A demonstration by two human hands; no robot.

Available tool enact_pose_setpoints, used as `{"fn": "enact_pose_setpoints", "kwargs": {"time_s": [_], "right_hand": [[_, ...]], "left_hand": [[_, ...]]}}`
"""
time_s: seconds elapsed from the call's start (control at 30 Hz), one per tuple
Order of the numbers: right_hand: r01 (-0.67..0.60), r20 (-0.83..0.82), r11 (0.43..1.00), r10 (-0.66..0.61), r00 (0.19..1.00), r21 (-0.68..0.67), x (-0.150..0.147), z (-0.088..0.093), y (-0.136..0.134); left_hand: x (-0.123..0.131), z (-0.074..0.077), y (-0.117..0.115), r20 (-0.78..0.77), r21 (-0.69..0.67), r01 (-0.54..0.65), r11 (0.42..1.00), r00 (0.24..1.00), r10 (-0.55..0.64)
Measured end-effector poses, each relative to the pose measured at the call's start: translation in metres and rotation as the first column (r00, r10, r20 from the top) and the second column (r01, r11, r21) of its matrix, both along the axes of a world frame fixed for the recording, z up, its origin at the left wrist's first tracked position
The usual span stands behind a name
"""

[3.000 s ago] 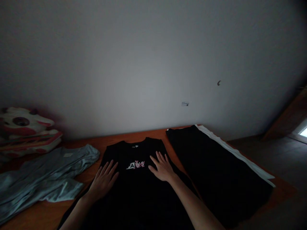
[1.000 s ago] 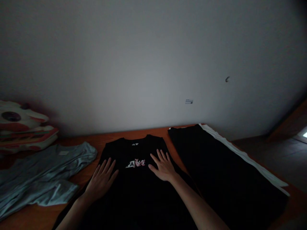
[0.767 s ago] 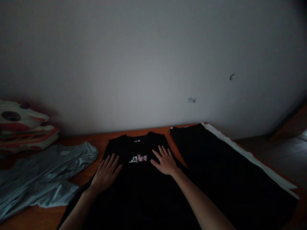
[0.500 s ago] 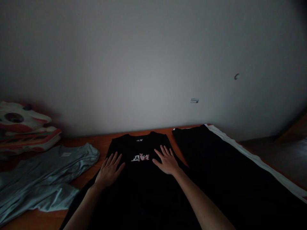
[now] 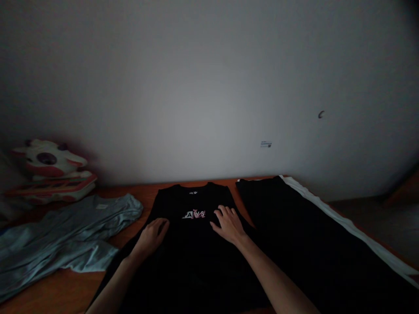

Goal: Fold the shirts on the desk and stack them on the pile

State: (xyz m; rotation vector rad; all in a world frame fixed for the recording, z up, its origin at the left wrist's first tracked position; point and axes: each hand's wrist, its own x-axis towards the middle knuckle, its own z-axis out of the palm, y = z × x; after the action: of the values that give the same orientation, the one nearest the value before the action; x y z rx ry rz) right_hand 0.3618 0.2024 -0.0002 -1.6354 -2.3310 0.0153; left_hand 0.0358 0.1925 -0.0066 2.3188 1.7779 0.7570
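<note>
A black T-shirt (image 5: 196,253) lies spread out in front of me, its collar toward the wall and a white and pink print across the chest. On its left side rests my left hand (image 5: 151,237), fingers curled and thumb drawn in against them; any cloth in the pinch is dark and hard to see. My right hand (image 5: 230,224) touches the shirt's right side, just beside the print. Its fingers are bent but apart, with the thumb away from them.
A crumpled grey T-shirt (image 5: 65,235) lies at left on the orange-brown wooden surface (image 5: 62,290). Behind it stands a cow-shaped toy keyboard (image 5: 55,174). Black cloth with a white edge (image 5: 294,235) covers the right side. A pale wall (image 5: 196,109) rises behind.
Both hands have gone from flat with spread fingers to curled fingers, at nearly the same spots on the shirt. My view has shifted slightly, showing more of the toy at left.
</note>
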Motion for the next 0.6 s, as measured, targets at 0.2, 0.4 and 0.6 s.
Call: {"fn": "enact_pose_setpoints", "kwargs": {"time_s": [0.2,0.4,0.6], "right_hand": [[-0.008,-0.285,0.996,-0.017,0.958,-0.086,0.054,0.014,-0.079],[-0.008,-0.365,0.963,-0.094,0.926,-0.268,0.108,-0.002,-0.137],[0.038,-0.468,0.968,-0.155,0.870,-0.250,0.107,-0.012,-0.150]], "left_hand": [[-0.037,0.003,-0.092,0.004,-0.070,0.020,0.997,1.000,-0.020],[-0.065,-0.036,-0.145,-0.103,0.049,-0.101,0.994,0.989,0.106],[-0.073,-0.023,-0.147,0.079,0.006,-0.155,0.988,0.985,0.154]]}}
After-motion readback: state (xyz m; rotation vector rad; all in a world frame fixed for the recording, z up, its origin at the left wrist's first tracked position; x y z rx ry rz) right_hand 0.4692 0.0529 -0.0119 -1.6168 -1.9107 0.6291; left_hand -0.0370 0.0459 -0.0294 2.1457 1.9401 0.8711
